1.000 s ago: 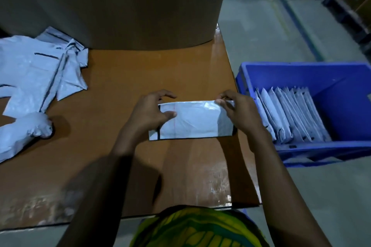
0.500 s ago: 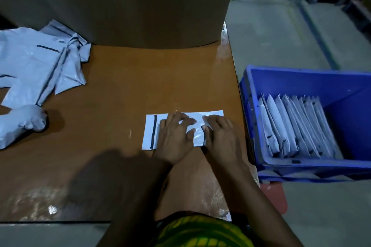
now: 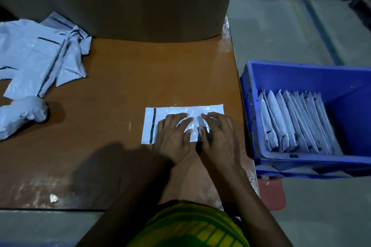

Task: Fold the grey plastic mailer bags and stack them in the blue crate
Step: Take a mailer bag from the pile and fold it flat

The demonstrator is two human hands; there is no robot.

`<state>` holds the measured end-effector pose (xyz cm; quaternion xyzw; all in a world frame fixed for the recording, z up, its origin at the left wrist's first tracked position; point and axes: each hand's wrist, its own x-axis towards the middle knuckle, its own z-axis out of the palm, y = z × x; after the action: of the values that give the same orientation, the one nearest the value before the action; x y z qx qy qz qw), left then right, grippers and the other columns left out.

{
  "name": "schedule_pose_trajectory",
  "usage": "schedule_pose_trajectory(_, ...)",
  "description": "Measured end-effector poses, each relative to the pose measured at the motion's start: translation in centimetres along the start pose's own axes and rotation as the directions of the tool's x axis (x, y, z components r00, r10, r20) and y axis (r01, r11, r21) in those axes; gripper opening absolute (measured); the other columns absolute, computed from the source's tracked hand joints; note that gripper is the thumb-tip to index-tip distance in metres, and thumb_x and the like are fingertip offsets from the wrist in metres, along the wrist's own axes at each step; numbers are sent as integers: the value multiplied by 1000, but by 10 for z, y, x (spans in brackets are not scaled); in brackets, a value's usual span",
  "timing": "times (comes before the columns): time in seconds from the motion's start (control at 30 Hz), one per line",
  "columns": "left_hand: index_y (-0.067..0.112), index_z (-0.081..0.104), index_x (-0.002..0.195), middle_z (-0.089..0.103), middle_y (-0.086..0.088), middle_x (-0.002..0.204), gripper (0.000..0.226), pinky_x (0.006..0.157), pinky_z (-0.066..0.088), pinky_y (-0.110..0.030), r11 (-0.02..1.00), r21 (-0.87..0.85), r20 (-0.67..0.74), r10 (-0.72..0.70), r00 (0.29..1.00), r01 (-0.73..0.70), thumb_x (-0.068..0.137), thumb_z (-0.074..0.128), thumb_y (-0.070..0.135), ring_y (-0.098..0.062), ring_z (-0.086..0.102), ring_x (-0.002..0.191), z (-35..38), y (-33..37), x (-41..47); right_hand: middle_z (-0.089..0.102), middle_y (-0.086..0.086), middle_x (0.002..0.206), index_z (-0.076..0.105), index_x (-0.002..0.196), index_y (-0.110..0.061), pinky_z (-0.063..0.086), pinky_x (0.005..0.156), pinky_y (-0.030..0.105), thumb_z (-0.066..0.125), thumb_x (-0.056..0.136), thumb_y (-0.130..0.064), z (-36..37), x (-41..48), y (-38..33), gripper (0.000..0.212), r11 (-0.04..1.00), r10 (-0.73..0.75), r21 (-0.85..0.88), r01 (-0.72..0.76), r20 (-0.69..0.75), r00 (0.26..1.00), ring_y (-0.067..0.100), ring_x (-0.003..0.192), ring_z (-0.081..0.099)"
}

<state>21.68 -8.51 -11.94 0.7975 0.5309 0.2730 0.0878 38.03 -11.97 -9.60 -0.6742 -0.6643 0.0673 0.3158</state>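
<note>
One folded grey mailer bag [image 3: 186,110] lies flat on the brown table [image 3: 120,86], near its right edge. Two hands press on the bag's right half, side by side. The left hand [image 3: 173,136] and the right hand [image 3: 218,136] both lie flat with fingers straight and spread, gripping nothing. The bag's left end, with its dark strip, is uncovered.

One blue crate [image 3: 301,161] stands to the right, beside the table. It holds a row of folded bags [image 3: 291,120] on edge, roughly eight, too tightly packed to count surely. A loose pile of unfolded bags [image 3: 40,56] lies far left.
</note>
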Motion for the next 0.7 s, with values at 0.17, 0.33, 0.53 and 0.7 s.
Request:
schedule_pose_trajectory(0.17,21,72,118,68,2,126,26,90,43,-44,993,115,-118,-4,993,18,93,64,26,-24,58,117,-8,-3,-17,62,1,126,67,132,-14,48,94,32,60,103,-26,5,-16,0,32,998,39,-44,-38,22,999,19,121,52)
schedule_pose_trajectory(0.33,28,68,125,62,9,135,34,98,37,-44,984,167,22,-62,998,57,95,53,37,-22,53,127,-11,-8,-15,63,4,129,66,134,-13,48,98,36,59,104,-26,6,-16,-4,33,995,26,-95,-23,27,999,22,123,52)
schedule_pose_trajectory(0.53,6,78,109,71,-11,116,30,95,52,-43,986,-165,-263,-39,964,-5,99,50,14,-31,65,109,-24,-28,-21,66,6,131,74,122,-17,46,103,40,67,95,-25,17,-2,-35,29,985,-81,-150,90,63,995,27,124,57)
schedule_pose_trajectory(0.7,8,78,101,69,-6,107,59,83,54,-41,987,-142,-269,31,963,-71,108,35,47,-31,70,90,-13,-68,-26,65,2,132,74,124,-23,43,108,41,63,99,-33,29,-8,-32,29,981,-105,-152,124,122,987,24,128,54)
